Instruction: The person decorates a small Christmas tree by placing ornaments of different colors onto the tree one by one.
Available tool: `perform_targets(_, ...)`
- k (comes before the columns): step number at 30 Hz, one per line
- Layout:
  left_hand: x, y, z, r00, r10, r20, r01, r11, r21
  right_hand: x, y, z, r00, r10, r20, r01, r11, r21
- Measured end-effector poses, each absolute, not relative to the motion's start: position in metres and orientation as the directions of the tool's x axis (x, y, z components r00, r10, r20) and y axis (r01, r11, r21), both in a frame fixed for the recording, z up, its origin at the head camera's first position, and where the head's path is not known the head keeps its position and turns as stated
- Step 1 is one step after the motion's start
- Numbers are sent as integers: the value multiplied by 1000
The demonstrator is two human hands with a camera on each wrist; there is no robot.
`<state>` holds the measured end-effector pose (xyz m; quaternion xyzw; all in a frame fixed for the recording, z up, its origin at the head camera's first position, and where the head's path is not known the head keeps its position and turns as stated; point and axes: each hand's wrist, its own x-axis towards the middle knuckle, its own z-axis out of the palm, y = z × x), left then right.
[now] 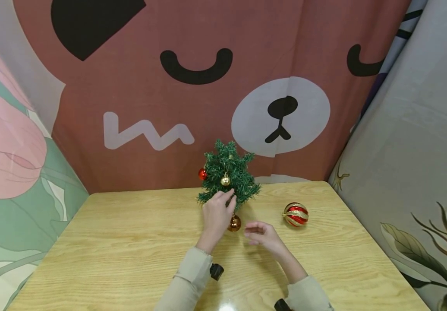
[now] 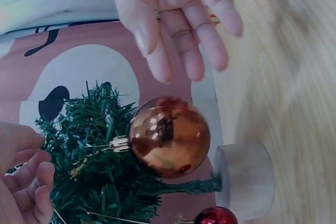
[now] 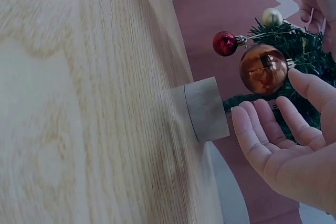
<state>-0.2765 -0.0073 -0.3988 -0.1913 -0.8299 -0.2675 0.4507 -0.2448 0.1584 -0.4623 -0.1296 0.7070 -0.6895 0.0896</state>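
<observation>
A small green Christmas tree (image 1: 229, 166) stands at the table's back edge on a round wooden base (image 2: 245, 181). A shiny copper ball ornament (image 1: 234, 223) hangs low on its front by a gold cap. My left hand (image 1: 218, 211) is at the front branches just above this ball, fingers loosely bent, with nothing visible between them. On the ball's right, my right hand (image 3: 294, 148) is held with its palm turned toward it, fingers spread and relaxed, a small gap away. A small red ball (image 1: 202, 174) and a small gold ball (image 1: 225, 180) hang higher on the tree.
A larger red and gold striped ball (image 1: 296, 214) lies on the wooden table (image 1: 138, 242), to the right of the tree. Behind the table hangs a cloth (image 1: 130, 95) printed with a bear face. Patterned cloths also hang at both sides.
</observation>
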Motion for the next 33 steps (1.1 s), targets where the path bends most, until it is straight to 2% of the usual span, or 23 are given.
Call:
perform_targets(10,-280,-5,-393,-535,46,843,514,810,282,-244,167,-464,-953,-299,41,-46,11,-999)
perform_targets(19,-285,-2,-386,-550,73,832,498,829,256,-236,188,-457,-960,-267,79,-101,72,-992)
perform_targets(25,-287,-2,-385,-562,65,825,473,843,256,-231,206,-452,-947,-283,153,-195,123,-973)
perform_targets(28,-288,-3,-385,-576,65,815,467,844,263,-231,214,-449,-949,-247,196,-236,146,-961)
perform_targets(33,-288,-4,-383,-606,85,791,476,835,275,-233,227,-444,-966,-107,236,-254,201,-946)
